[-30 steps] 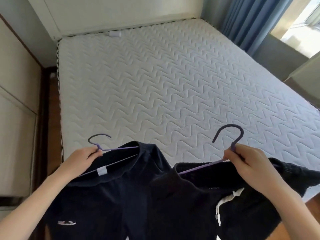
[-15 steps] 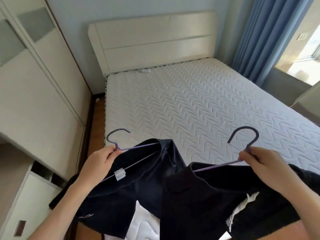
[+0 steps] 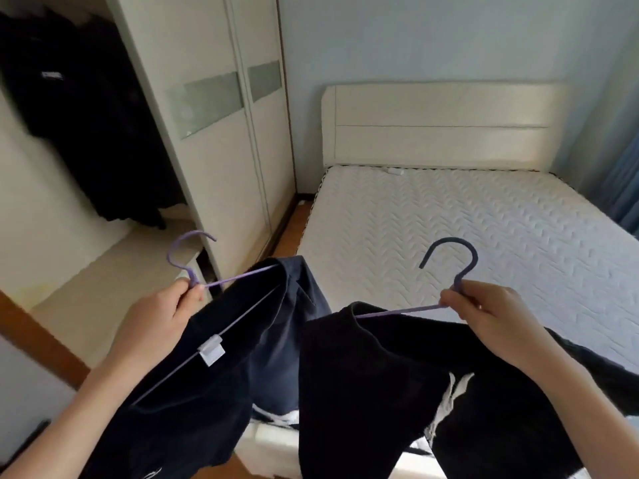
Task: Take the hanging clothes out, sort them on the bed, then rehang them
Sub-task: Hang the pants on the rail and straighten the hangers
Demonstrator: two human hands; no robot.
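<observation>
My left hand (image 3: 162,316) grips the neck of a purple hanger (image 3: 188,257) that carries a dark navy garment (image 3: 221,368) with a white clip on its bar. My right hand (image 3: 491,316) grips a second purple hanger (image 3: 456,261) bearing a black garment (image 3: 373,392) with a white drawstring. Both garments hang in front of me over the near corner of the bed (image 3: 466,236). The open wardrobe (image 3: 86,133) stands to the left, with dark clothes (image 3: 79,108) hanging inside.
A shut wardrobe door (image 3: 224,133) with a frosted band stands between the opening and the bed. A cream headboard (image 3: 442,126) backs the bare quilted mattress. Blue curtains (image 3: 622,188) hang at the far right. A strip of wooden floor (image 3: 287,229) runs beside the bed.
The view has swung up and left from the bed toward the wardrobe. Both hands keep their hold on the hangers, and the garments have lifted off the mattress.
</observation>
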